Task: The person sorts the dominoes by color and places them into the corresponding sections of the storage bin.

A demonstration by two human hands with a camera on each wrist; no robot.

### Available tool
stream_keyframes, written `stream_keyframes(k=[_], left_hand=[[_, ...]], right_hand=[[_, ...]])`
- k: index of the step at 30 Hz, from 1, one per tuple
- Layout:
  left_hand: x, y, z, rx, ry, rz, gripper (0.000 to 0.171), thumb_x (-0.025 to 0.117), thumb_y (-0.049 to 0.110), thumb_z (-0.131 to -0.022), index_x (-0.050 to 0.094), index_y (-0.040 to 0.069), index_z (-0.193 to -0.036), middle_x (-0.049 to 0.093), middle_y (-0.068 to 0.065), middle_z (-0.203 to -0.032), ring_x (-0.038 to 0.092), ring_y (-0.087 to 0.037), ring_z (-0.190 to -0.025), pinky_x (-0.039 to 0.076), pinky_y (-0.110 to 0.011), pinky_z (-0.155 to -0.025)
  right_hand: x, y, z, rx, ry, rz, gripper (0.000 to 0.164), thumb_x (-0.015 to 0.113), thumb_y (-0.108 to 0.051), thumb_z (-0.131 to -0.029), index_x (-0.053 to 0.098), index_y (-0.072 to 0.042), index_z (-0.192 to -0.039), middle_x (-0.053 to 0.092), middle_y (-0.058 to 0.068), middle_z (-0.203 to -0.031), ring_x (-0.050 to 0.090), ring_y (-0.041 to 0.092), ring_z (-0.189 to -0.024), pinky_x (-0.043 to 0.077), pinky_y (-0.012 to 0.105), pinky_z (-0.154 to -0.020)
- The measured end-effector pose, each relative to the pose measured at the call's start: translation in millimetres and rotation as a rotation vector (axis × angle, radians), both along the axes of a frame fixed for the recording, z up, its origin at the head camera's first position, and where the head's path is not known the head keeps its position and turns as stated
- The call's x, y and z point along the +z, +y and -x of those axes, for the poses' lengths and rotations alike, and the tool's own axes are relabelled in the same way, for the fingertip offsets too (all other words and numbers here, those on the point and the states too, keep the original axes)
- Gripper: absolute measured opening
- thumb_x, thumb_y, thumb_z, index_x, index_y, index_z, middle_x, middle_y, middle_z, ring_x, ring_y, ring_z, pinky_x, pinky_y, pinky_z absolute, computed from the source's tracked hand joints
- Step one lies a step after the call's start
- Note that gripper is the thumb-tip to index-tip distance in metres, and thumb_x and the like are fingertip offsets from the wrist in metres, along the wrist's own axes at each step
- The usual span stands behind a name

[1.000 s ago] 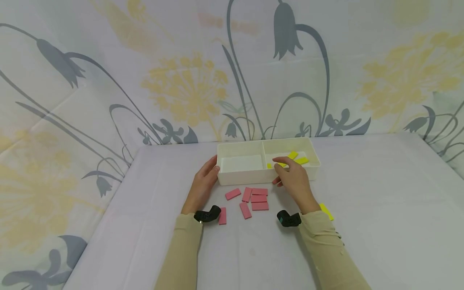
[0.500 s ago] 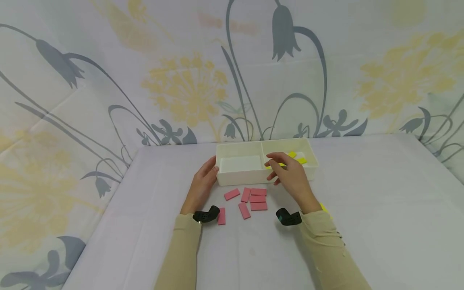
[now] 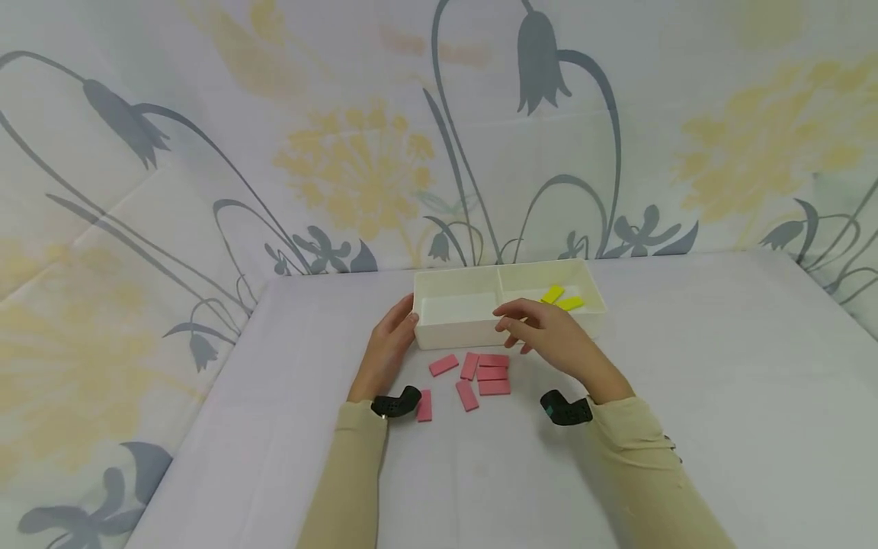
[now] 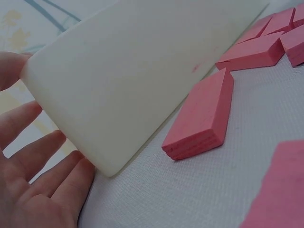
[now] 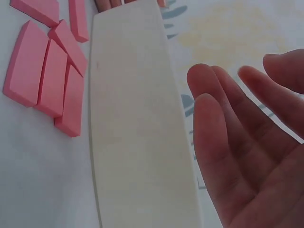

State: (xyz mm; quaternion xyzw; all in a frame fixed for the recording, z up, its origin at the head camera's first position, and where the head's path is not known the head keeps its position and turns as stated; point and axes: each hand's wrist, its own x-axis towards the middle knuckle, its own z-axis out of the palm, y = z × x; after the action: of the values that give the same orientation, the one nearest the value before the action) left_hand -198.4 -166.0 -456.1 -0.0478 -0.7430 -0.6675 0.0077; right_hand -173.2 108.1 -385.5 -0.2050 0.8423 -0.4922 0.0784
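Observation:
A white two-part box [image 3: 455, 335] stands at the back of the table, a divider across its middle. My left hand [image 3: 388, 348] rests against its left end, fingers fairly straight, thumb by the front corner [image 4: 26, 69]. My right hand [image 3: 545, 335] hovers over the front wall near the divider, fingers loosely bent and nothing between them; the right wrist view shows its fingertips [image 5: 209, 114] apart from the wall. Yellow blocks [image 3: 569, 303] lie in the right compartment, partly hidden by that hand. In the left compartment only the bare floor shows. Several pink blocks [image 3: 493, 374] lie before the box.
One pink block [image 3: 424, 406] lies close to the left wrist camera [image 3: 398, 402]. A white cloth [image 3: 720, 366] covers the table. Behind the box rises a flower-printed cloth backdrop [image 3: 480, 152].
My right hand has drawn back from inside the right compartment to above the front wall, moving slightly left. The yellow block beside the right forearm is now hidden. My left hand stays at the box.

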Motion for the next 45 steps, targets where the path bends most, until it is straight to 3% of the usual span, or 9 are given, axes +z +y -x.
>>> stream_keyframes(k=[7, 14, 19, 25, 30, 35, 45], left_hand=[[-0.6, 0, -0.6, -0.016, 0.019, -0.042, 0.051, 0.051, 0.034, -0.09, 0.038, 0.017, -0.136, 0.037, 0.0, -0.138, 0.037, -0.015, -0.124, 0.033, -0.034, -0.098], [0.7, -2, 2.0, -0.029, 0.026, -0.08, 0.05, 0.05, 0.029, -0.091, 0.036, 0.014, -0.137, 0.036, -0.001, -0.139, 0.036, -0.018, -0.124, 0.032, -0.034, -0.099], [1.5, -3, 2.2, -0.022, 0.017, -0.034, 0.051, 0.05, 0.033, -0.091, 0.036, 0.017, -0.137, 0.036, 0.001, -0.139, 0.035, -0.015, -0.124, 0.032, -0.034, -0.099], [2.5, -6, 0.5, -0.002, 0.013, 0.037, 0.048, 0.048, 0.035, -0.091, 0.037, 0.024, -0.136, 0.037, 0.006, -0.138, 0.035, -0.01, -0.123, 0.032, -0.036, -0.099], [1.2, -5, 0.4, 0.003, 0.0, 0.033, 0.046, 0.048, 0.034, -0.092, 0.038, 0.025, -0.136, 0.038, 0.007, -0.137, 0.037, -0.009, -0.122, 0.033, -0.035, -0.098], [0.3, -4, 1.0, -0.007, -0.006, 0.021, 0.046, 0.048, 0.034, -0.092, 0.038, 0.025, -0.136, 0.037, 0.006, -0.137, 0.038, -0.009, -0.121, 0.033, -0.035, -0.098], [20.3, 5, -11.7, -0.029, -0.031, 0.036, 0.057, 0.049, 0.043, -0.089, 0.034, 0.019, -0.139, 0.033, 0.0, -0.141, 0.036, -0.013, -0.124, 0.033, -0.036, -0.099]], right_hand=[[5.7, 29, -10.6, 0.006, 0.014, -0.054, 0.031, 0.05, -0.033, -0.091, 0.056, -0.013, -0.114, 0.062, 0.005, -0.096, 0.06, 0.025, -0.081, 0.049, 0.041, -0.07], [5.6, 55, -17.2, -0.004, 0.027, -0.08, 0.031, 0.05, -0.032, -0.091, 0.057, -0.011, -0.113, 0.062, 0.002, -0.094, 0.059, 0.025, -0.083, 0.049, 0.037, -0.069], [2.8, 68, -17.4, -0.018, 0.014, -0.122, 0.03, 0.049, -0.03, -0.092, 0.056, -0.01, -0.113, 0.061, 0.007, -0.094, 0.059, 0.027, -0.082, 0.049, 0.039, -0.07], [-0.7, 80, -14.1, -0.006, -0.074, -0.219, 0.036, 0.052, -0.035, -0.089, 0.056, -0.008, -0.112, 0.062, 0.007, -0.092, 0.059, 0.023, -0.079, 0.048, 0.037, -0.071], [-6.2, 91, -11.7, 0.027, -0.136, -0.331, 0.044, 0.055, -0.04, -0.086, 0.054, -0.005, -0.113, 0.063, 0.003, -0.086, 0.058, 0.017, -0.075, 0.047, 0.03, -0.069], [-11.5, 100, -9.4, 0.034, -0.176, -0.362, 0.039, 0.054, -0.034, -0.088, 0.054, -0.003, -0.111, 0.062, 0.002, -0.08, 0.057, 0.017, -0.071, 0.047, 0.03, -0.066], [-18.4, 107, -9.1, -0.024, -0.202, -0.533, 0.032, 0.056, -0.035, -0.086, 0.058, -0.007, -0.1, 0.057, 0.001, -0.078, 0.052, 0.014, -0.067, 0.043, 0.029, -0.063]])
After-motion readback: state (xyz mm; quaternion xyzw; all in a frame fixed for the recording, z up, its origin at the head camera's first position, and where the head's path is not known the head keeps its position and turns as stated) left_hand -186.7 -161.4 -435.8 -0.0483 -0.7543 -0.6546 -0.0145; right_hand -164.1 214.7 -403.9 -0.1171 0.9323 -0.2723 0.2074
